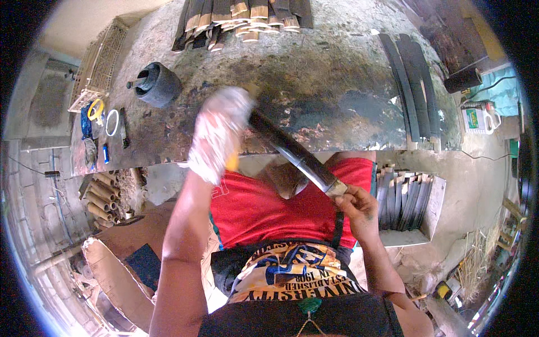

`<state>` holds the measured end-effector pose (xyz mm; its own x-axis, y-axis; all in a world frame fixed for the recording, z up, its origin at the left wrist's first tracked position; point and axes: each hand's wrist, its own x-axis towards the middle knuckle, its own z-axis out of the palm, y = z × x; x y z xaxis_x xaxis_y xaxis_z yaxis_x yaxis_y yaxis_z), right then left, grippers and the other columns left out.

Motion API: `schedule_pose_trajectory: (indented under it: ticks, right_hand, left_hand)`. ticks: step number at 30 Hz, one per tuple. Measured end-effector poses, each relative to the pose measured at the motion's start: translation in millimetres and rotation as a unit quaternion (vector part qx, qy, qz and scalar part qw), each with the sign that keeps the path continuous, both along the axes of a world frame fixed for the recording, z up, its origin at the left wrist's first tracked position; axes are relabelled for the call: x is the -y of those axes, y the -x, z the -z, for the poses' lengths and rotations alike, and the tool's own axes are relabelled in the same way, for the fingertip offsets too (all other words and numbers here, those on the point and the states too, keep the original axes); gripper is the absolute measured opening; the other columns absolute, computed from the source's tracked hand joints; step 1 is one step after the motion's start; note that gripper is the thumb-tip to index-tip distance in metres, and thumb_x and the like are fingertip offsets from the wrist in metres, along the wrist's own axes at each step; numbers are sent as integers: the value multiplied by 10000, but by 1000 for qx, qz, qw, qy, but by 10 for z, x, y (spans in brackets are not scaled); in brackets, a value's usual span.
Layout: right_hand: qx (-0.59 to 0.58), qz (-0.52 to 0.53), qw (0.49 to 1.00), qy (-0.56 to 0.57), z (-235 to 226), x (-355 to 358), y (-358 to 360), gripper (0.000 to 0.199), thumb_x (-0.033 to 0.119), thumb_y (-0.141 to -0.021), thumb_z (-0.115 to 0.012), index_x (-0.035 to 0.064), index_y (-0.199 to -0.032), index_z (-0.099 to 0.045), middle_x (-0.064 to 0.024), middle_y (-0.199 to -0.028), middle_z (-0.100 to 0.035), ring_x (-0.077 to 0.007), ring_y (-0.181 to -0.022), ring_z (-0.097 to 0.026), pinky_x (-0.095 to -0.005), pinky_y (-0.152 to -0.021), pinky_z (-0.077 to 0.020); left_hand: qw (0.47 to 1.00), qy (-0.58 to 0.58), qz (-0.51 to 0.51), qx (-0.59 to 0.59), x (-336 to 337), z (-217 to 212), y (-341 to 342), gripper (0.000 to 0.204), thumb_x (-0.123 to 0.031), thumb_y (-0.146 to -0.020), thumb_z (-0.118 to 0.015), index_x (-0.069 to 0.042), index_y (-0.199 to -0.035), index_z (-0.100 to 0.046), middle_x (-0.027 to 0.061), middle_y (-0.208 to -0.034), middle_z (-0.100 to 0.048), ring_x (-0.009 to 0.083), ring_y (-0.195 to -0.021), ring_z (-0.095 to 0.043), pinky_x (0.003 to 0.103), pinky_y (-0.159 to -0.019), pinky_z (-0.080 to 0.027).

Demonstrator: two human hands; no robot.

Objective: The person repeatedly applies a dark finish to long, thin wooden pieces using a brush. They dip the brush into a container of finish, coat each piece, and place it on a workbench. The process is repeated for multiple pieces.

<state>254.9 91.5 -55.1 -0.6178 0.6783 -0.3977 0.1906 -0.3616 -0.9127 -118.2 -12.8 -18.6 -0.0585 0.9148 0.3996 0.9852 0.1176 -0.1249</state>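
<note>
My right hand [359, 209] is bare and pinches the pale near end of a long, glossy, black-coated bamboo piece [300, 154]. The piece slants away to the far left, over the front edge of the worktable [314, 78]. At its far end is my left hand [220, 130], in a white glove smeared by motion. Its fingers cannot be made out, and neither can whether it grips the piece. A small yellow thing [232, 163] shows beside the left wrist, partly hidden.
Black strips with pale ends lie in a stack [241, 17] at the back and a row [412, 84] at right. A dark pot [160, 85] with a stick stands left, near a crate [100, 64]. Below are a white box [435, 208] of strips and bamboo tubes [101, 196].
</note>
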Motion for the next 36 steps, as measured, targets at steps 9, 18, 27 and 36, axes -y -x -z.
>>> schedule_pose_trajectory:
  ticks: [9,18,27,36]
  right_hand:
    - [-3,48,973,227,-63,-49,74,218,217,-995,-631,10,-1060,-652,-88,-874,-701,-187,-705,-678,-310,-653,-556]
    - [-18,45,972,232,161,-103,45,168,221,-1005,-623,54,-991,-637,-78,-850,-675,-170,-721,-670,-295,-652,-549]
    - [2,-33,999,-8,289,-132,-65,215,167,-1042,-568,-6,-1146,-641,-44,-985,-688,-128,-864,-652,-289,-796,-541]
    - [-16,5,999,-31,244,-207,-171,212,111,-1025,-577,-26,-1175,-637,-72,-1037,-694,-143,-933,-645,-304,-856,-524]
  left_hand:
    - [912,99,-70,391,122,94,-1532,252,-234,-942,-602,-76,-1128,-665,157,-1024,-679,351,-945,-675,456,-894,-545]
    - [995,-6,-93,35,85,366,659,203,-126,-933,-570,-55,-1062,-710,148,-1070,-716,304,-979,-682,402,-906,-548]
    - [838,-213,-55,499,607,392,565,395,-141,-941,-628,16,-1304,-618,113,-1262,-674,228,-1166,-628,341,-1042,-463]
    - [836,-258,-95,474,960,363,317,435,-298,-939,-651,30,-1224,-654,144,-1312,-631,288,-1242,-570,401,-1090,-411]
